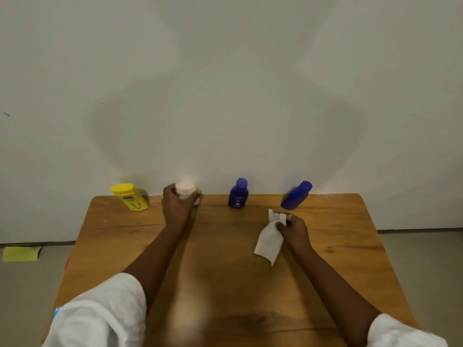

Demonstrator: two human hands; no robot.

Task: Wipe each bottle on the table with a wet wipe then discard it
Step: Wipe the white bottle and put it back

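Head view: left hand (175,205) wrapped around white bottle (186,190) at table (225,284) far edge, right hand (294,230) pinching wet wipe (269,240) mid-table; wiping step pending, probably needs wipe brought across to bottle.

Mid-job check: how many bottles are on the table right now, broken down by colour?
Yellow: 1, the yellow bottle at the far left.
White: 1, the white bottle gripped by the left hand.
Blue: 2, the middle blue bottle and the right blue bottle.
Total: 4 bottles.
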